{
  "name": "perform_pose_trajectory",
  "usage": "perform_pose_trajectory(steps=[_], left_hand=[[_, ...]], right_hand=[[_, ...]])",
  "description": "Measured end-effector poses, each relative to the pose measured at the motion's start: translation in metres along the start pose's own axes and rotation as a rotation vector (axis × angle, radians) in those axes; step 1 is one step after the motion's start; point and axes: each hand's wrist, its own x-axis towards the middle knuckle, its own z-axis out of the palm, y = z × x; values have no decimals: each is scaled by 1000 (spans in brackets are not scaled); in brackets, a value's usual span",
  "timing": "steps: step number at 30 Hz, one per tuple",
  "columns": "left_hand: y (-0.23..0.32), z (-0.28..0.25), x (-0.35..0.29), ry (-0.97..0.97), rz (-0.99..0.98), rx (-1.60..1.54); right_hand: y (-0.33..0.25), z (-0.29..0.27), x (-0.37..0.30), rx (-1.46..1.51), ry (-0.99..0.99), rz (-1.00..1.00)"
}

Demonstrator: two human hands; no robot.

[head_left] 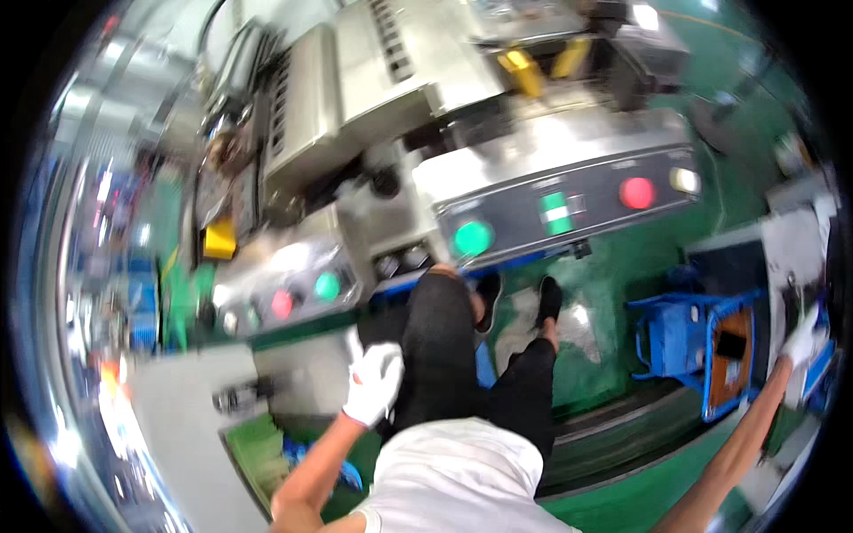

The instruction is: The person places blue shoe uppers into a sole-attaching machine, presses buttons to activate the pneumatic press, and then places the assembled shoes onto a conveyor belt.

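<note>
My left hand point(374, 383), in a white glove, hangs in front of my left thigh. Its fingers are loosely bent, with one standing apart, and I see nothing held in them. My right hand point(805, 341), also gloved in white, is stretched far out to the right. It is at a pale bench point(793, 253), close to a blue-edged item point(818, 371). Blur and the picture's rim hide its fingers, so whether it grips anything is unclear.
Ahead stands a metal machine point(426, 62) with a dark button panel point(586, 200) and a second, smaller panel point(298, 298) to the left. A blue chair point(671, 338) stands on the green floor at right. At lower left is a pale cabinet surface point(182, 417).
</note>
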Motion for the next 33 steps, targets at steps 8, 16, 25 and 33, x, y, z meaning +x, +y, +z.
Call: perform_pose_trajectory(steps=[8,16,25,33], left_hand=[[-256,-86,-248,464,-808,331],[-218,28,-600,540,-2020,350],[-154,161,-638,771,-2046,-78],[-123,112,-545,470,-1697,-4]], right_hand=[[-186,-42,-427,721,-997,274],[-309,-78,-514,644,-1460,-349],[-390,-57,-523,398,-1580,-902],[-434,-123,-525,680,-1477,-1019]])
